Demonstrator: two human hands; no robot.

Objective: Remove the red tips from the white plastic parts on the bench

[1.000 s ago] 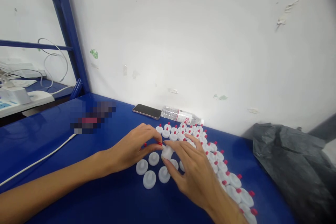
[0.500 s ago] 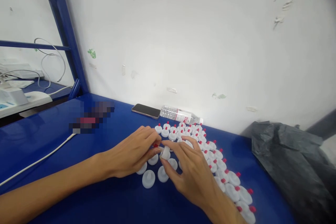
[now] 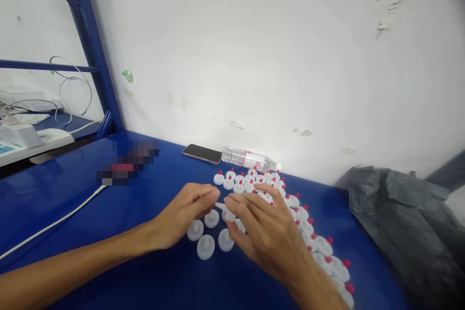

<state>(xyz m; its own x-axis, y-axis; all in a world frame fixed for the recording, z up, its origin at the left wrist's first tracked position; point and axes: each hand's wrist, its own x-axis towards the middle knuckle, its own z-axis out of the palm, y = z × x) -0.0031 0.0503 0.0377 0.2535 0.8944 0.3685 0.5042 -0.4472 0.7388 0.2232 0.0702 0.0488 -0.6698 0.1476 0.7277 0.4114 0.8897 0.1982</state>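
My left hand and my right hand meet over the blue table, fingertips pinched together on one small white cap with a nozzle pointing toward the left hand. Just below the hands stand several plain white caps without tips. Behind and right of my right hand runs a long row of white caps with red tips, from the wall toward the table's near edge.
A dark phone and a lying water bottle rest by the white wall. A grey-black plastic bag fills the right side. A white cable crosses the table's left. A blue shelf frame stands at left.
Both hands have sunk slightly toward the table with the white cap still between them. The small red piece seen at my left fingertips earlier is no longer visible.
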